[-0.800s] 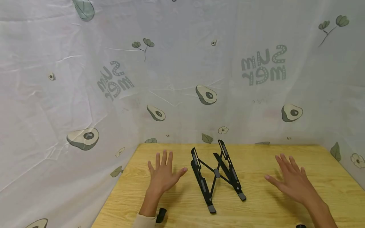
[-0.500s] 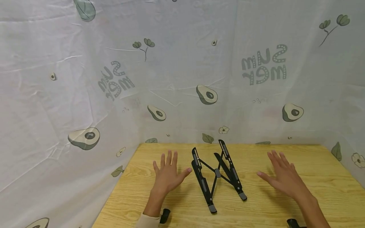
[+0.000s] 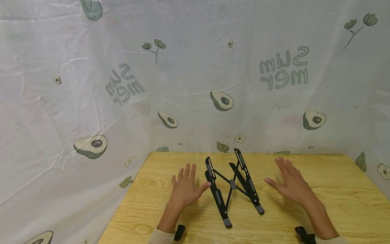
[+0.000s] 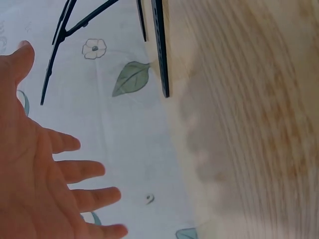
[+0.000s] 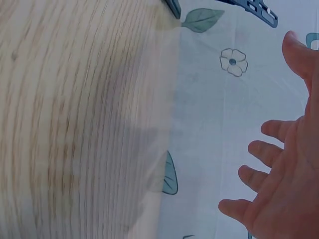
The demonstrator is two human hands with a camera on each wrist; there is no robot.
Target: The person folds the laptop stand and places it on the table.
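Currently, left hand and right hand are spread, flanking the stand. Bench extends rightward to its edge.

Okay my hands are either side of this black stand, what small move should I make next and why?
I'd probably ease your right hand inward toward the black stand: both hands are open, the wrist views show neither touching it, and in the head view your left hand looks closer.
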